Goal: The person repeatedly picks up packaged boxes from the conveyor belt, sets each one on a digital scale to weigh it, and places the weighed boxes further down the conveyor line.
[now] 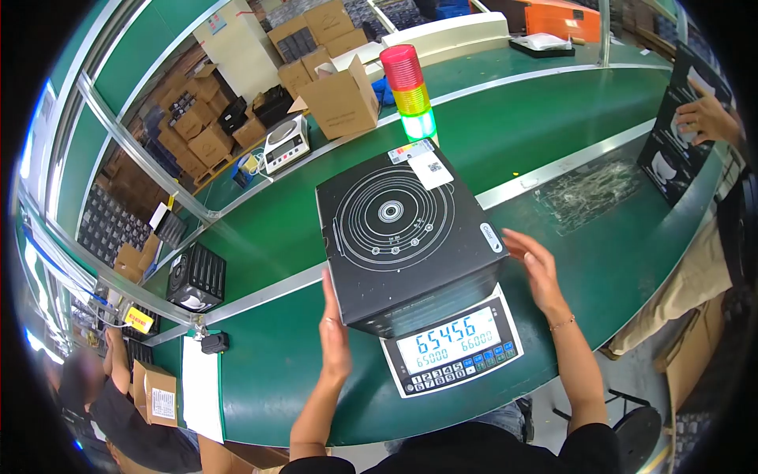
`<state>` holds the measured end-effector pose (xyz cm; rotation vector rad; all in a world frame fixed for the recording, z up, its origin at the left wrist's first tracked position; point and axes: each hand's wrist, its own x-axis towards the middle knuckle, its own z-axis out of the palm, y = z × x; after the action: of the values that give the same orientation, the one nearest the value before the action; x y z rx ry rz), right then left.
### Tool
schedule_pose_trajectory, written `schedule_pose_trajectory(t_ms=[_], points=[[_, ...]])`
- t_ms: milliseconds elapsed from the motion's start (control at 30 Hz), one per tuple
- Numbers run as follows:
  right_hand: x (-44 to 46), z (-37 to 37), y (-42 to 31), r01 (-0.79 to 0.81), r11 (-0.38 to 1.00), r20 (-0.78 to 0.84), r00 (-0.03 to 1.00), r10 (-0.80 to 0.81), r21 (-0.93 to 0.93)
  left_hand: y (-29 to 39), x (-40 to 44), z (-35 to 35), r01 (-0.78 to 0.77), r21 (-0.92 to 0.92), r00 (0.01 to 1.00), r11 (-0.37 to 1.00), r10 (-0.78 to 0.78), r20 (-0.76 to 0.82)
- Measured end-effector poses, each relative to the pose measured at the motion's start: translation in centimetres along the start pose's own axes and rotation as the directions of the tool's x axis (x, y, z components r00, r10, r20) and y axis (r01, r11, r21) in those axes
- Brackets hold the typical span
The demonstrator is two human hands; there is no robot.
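A black carton [410, 229] printed with white rings rests on a digital scale [458, 375], above its lit blue-digit display. On the carton's top lie a white label with a square code [432, 168] and a small coloured sticker [410, 151]. My left hand [335, 336] is beside the carton's left face, its fingers straight and flat along the edge. Beside the near right corner is my right hand [537, 265], fingers stretched out. Whether either palm presses on the carton is hard to tell. Both hands look open.
A signal tower [408, 91] glows green behind the carton. Another person's hand [703, 118] touches a black carton [671, 142] at right. A black carton [196, 276], a tape measure [215, 342] and white paper [203, 387] are at left. A metal rail [276, 290] borders the bench.
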<state>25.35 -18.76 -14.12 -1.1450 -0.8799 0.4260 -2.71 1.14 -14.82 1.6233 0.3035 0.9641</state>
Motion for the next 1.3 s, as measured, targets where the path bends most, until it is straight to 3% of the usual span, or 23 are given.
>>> schedule_pose_trajectory(t_ms=[33,133,167,200,267,333,400,467,533,633,700,733,767,800,867,900,1000,1033,1133,1167,1233,1267,1300], points=[[0.0,0.5,-0.3,0.028,0.998,0.075,0.997,-0.032,0.051,3.0,1.2,3.0,0.081,0.078,0.993,0.994,-0.087,0.080],[-1.0,0.1,2.8,-0.017,0.986,0.266,0.963,-0.028,0.165,1.3,1.7,4.0,-0.011,0.001,0.984,1.000,0.011,0.180],[-1.1,0.4,2.9,0.001,0.963,0.238,0.969,-0.068,0.268,3.1,2.6,5.5,-0.107,0.149,0.960,0.983,0.063,0.272],[-1.1,0.3,3.0,-0.019,0.936,0.115,0.993,-0.023,0.351,5.6,4.0,7.5,-0.211,0.283,0.925,0.935,0.098,0.366],[-1.6,-0.2,3.5,-0.042,0.859,-0.115,0.986,0.117,0.511,7.6,5.9,9.9,-0.419,0.310,0.773,0.854,0.156,0.615],[-1.1,-2.2,3.7,0.070,0.841,-0.349,0.926,0.146,0.536,8.3,7.0,13.4,-0.456,0.360,0.725,0.814,0.105,0.681],[-0.7,-4.5,3.2,0.191,0.918,-0.532,0.846,0.025,0.347,6.8,8.0,16.8,-0.441,0.364,0.743,0.821,0.106,0.661],[-0.5,-7.0,3.0,0.253,0.954,-0.644,0.759,-0.091,0.162,4.2,9.8,19.9,-0.425,0.198,0.760,0.883,0.229,0.608],[0.0,-8.4,1.8,0.221,0.974,-0.792,0.603,-0.101,0.044,3.1,11.6,22.3,-0.210,0.169,0.759,0.963,0.052,0.649],[-1.1,-13.0,2.9,0.107,0.992,-0.764,0.633,-0.122,-0.069,-0.6,13.5,25.8,-0.055,0.164,0.706,0.985,-0.077,0.704],[-0.6,-12.1,2.0,0.116,0.989,-0.872,0.470,-0.139,-0.095,-0.1,14.2,26.9,0.043,0.279,0.614,0.959,-0.246,0.750],[-0.3,-11.7,1.8,0.118,0.987,-0.914,0.379,-0.143,-0.105,0.2,14.5,27.4,-0.010,0.336,0.527,0.942,-0.280,0.802],[0.1,-11.9,1.7,0.150,0.981,-0.935,0.312,-0.167,-0.125,-1.7,14.5,28.5,-0.097,0.273,0.545,0.957,-0.178,0.819],[0.0,-12.5,1.9,0.073,0.978,-0.940,0.270,-0.209,-0.196,-3.6,14.5,30.2,-0.182,0.209,0.555,0.961,-0.076,0.828],[-0.5,-13.5,1.5,-0.090,0.941,-0.931,0.200,-0.305,-0.327,-3.4,14.8,32.2,-0.244,0.264,0.484,0.933,-0.119,0.867],[-1.0,-13.4,1.0,-0.129,0.897,-0.887,0.263,-0.381,-0.423,-3.3,15.0,32.5,-0.279,0.289,0.448,0.916,-0.142,0.883],[-0.8,-10.7,-0.4,-0.367,0.795,-0.875,0.233,-0.424,-0.482,-0.9,14.7,32.2,-0.289,0.307,0.517,0.907,-0.122,0.847],[-0.5,-10.2,0.4,-0.169,0.788,-0.798,0.266,-0.541,-0.591,0.3,14.1,31.3,-0.248,0.268,0.603,0.931,-0.068,0.795],[-0.6,-6.8,0.7,-0.100,0.299,-0.309,0.484,-0.819,-0.949,2.9,13.5,28.1,-0.308,0.231,0.650,0.923,0.027,0.760],[-0.1,-6.6,1.1,-0.101,0.303,-0.316,0.449,-0.836,-0.947,3.7,13.3,26.8,-0.281,0.167,0.665,0.945,0.066,0.744],[0.2,-6.9,1.1,-0.292,0.160,-0.292,0.494,-0.819,-0.943,5.1,12.8,23.7,-0.233,0.053,0.714,0.971,0.134,0.688],[0.4,-7.3,1.0,-0.371,0.081,-0.279,0.519,-0.808,-0.925,5.2,12.5,22.1,-0.281,0.029,0.735,0.959,0.196,0.650],[0.7,-8.0,1.1,-0.356,0.078,-0.256,0.486,-0.836,-0.931,6.0,12.1,20.0,-0.242,0.003,0.760,0.970,0.188,0.622]])
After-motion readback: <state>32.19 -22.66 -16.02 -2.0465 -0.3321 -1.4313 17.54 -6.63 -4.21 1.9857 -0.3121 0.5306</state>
